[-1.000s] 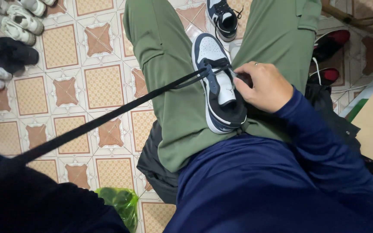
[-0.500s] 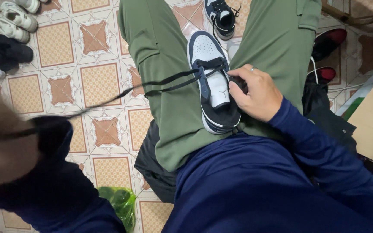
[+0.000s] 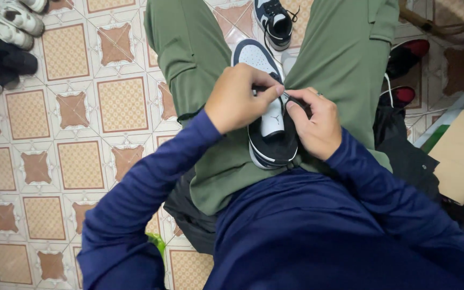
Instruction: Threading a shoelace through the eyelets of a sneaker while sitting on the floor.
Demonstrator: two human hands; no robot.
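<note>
A navy and white sneaker (image 3: pixel 267 126) lies on my lap between my olive-green trouser legs, toe pointing away from me. My left hand (image 3: pixel 240 99) sits over the shoe's left side, thumb and fingers pinched on the black lace (image 3: pixel 268 87) near the eyelets. My right hand (image 3: pixel 315 123) grips the shoe's right side, with its fingertips meeting the left hand at the lace. Most of the lace is hidden under my hands.
A matching navy sneaker (image 3: pixel 275 20) stands on the patterned tile floor beyond my knees. Several white and black shoes (image 3: pixel 6 37) line the top left. Red and black shoes (image 3: pixel 404 59) lie at the right, near a cardboard box (image 3: pixel 460 156). A green object (image 3: pixel 157 241) sits below my left arm.
My left hand, which held the black lace stretched far out to the left, has come back to the shoe and now pinches the lace at the eyelets. The right hand stays on the shoe.
</note>
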